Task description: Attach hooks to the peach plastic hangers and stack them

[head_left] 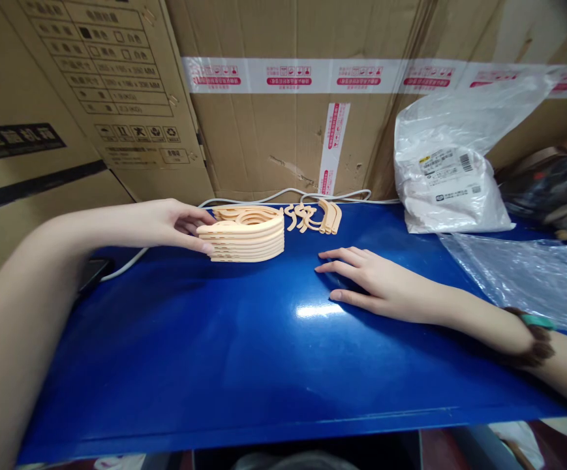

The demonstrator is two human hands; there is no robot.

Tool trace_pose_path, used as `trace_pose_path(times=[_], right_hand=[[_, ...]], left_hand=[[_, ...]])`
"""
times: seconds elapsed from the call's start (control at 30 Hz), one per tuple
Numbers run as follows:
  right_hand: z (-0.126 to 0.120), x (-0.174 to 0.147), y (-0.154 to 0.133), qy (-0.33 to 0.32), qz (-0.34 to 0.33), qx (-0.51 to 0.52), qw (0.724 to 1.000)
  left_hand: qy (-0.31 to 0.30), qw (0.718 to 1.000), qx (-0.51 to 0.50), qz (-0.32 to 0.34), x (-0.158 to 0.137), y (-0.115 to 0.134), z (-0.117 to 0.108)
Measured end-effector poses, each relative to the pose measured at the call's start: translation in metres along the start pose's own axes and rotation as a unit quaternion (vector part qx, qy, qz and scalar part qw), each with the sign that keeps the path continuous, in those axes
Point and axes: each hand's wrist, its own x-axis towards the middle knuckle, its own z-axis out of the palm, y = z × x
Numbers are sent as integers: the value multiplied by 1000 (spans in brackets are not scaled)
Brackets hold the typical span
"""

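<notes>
My left hand (178,225) grips the left end of a neat stack of beige curved plastic pieces (246,241), thumb on the near side and fingers partly hidden behind it. Whether the stack rests on the blue table or is slightly raised, I cannot tell. My right hand (361,277) is open and holds nothing, its fingers spread low over the table surface to the right of the stack. Between and beyond both hands lie small beige hook-shaped pieces (303,217) and a few thicker curved beige pieces (331,217) at the back of the table.
Cardboard boxes (263,137) stand behind the blue table (224,365). A white cable (288,191) runs along the back. At the right are a filled plastic bag (452,176) and a clear plastic sheet (532,274). A dark object (94,274) lies beside my left forearm.
</notes>
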Motion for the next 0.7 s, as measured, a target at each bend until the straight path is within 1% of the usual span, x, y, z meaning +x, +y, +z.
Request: trace_pose_path(times=[0.03,0.07,0.1,0.13,0.17,0.2,0.23,0.27,0.3,0.33,0.37,0.4,0.47,0.5,0.57,0.6,0.7], right_hand=[[0,0,0,1,0,0,1000],[0,0,0,3,-1,2,1000],[-1,0,0,6,-2,4,1000],[-1,0,0,7,-3,6,1000],[-1,0,-1,8,-5,7,1000],[-1,1,-1,7,-5,6,1000],[-1,1,-1,5,-4,5,1000],[-1,1,-1,5,-3,3,1000],[-1,0,-1,5,-3,3,1000],[-1,0,-1,8,-3,2,1000],[0,0,-1,12,-2,-1,1000],[1,0,-1,17,0,-7,1000],[3,-1,1,30,9,-31,999],[3,-1,3,37,16,-45,998],[4,0,6,48,30,-65,996],[3,0,8,50,37,-69,996],[-1,2,12,41,56,-64,996]], left_hand=[[-31,999,-14,-15,-1,3,-2],[-40,999,-18,-25,-2,6,-4],[-14,1000,-9,-25,-4,10,-5],[46,999,17,-18,-5,16,-6],[128,991,45,6,-7,23,-5],[209,974,82,38,-8,31,-2],[293,946,123,72,-10,41,2],[344,921,151,100,-11,52,9],[366,906,169,129,-12,63,18],[371,897,176,162,-12,74,29],[357,894,179,205,-13,85,41],[328,892,173,259,-12,94,54],[227,898,160,341,-11,107,80],[179,900,157,366,-11,111,92],[118,908,139,376,-9,113,111],[93,915,125,371,-7,112,117],[24,940,83,330,-5,106,125]])
